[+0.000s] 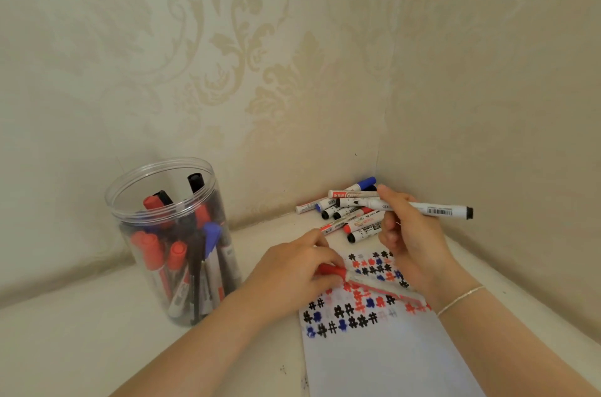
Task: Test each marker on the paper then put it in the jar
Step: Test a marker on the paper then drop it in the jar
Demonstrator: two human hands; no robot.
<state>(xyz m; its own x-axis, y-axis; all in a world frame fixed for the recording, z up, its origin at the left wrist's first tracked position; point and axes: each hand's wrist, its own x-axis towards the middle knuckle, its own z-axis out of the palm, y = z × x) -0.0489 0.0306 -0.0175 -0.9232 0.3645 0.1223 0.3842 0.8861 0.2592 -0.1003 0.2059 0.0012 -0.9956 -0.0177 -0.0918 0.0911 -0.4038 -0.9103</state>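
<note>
My left hand (292, 269) grips a red-capped marker (364, 282) lying across the scribbled paper (383, 351); my right hand (409, 234) holds a black-capped marker (432, 208) beside the jar (172, 240).

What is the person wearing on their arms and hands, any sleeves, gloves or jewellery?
No sleeves or gloves show: both forearms are bare to the picture's edge. The right wrist carries a thin silver chain bracelet. The left hand and right hand show no rings that I can make out.
</note>
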